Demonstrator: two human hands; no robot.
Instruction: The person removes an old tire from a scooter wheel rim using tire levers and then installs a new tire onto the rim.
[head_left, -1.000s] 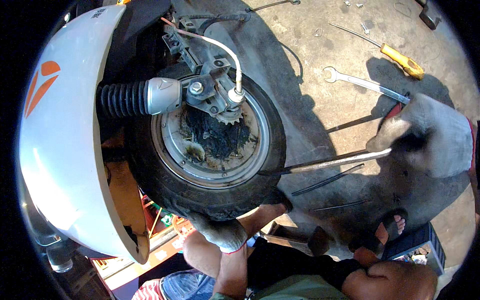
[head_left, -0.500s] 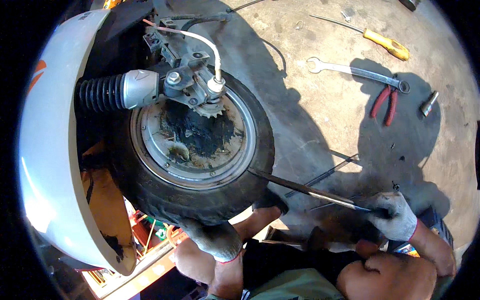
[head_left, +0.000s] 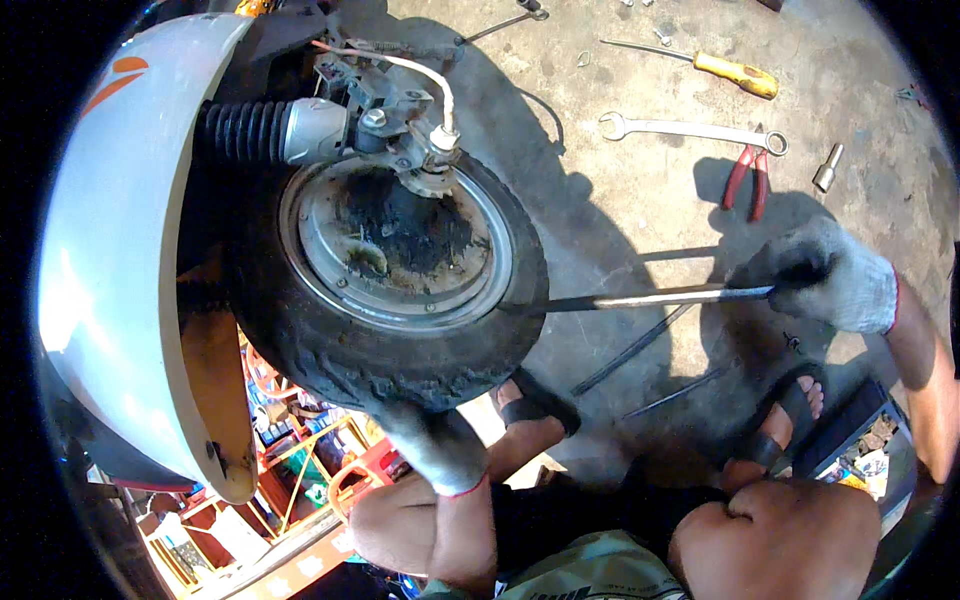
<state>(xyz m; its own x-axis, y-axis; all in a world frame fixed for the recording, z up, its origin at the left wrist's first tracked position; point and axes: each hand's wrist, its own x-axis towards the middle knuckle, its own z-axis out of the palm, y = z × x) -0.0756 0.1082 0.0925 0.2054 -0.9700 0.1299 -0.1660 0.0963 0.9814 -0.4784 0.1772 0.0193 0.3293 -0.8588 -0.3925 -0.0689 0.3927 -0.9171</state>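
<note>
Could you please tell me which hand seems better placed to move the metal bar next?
Probably the right hand: its grip is closed around one end of the metal bar, whose other end meets the tyre beside the rim. The left hand is at the tyre's lower edge, away from the bar.

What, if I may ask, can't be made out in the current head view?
In the head view:
Left hand: fingertips hidden by the tire.
Metal bar: held end covered by the right hand.
Red-handled pliers: head mostly covered by the wrench.
Dark box: contents too small to identify.
</note>
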